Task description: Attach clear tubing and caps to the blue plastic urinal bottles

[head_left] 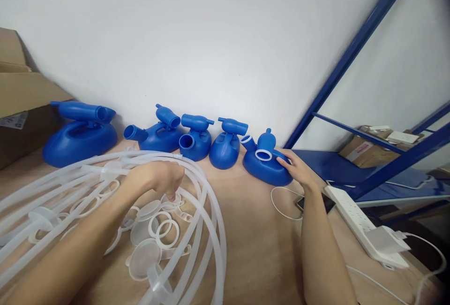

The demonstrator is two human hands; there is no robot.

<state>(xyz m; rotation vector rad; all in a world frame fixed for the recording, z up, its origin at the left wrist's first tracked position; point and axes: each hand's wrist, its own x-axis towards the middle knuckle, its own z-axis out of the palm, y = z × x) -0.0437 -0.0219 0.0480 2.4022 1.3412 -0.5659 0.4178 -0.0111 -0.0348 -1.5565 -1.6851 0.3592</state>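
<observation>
Right hand (pixel 298 169) steadies the end blue vessel (pixel 265 164); left hand (pixel 160 178) dips into the white rings (pixel 163 230)
The right fingers lie flat and open on the vessel by the blue shelf frame (pixel 351 51), seemingly bracing it; the left curls, pinching something too small to tell; translucent tubing (pixel 207 220) loops around the rings and crowds the reach; four more vessels (pixel 197 138) line the wall; a power strip (pixel 362 223) lies at right

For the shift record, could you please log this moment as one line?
left hand: reaching into white rings | right hand: on rightmost blue container | tubing coil: around rings
</observation>
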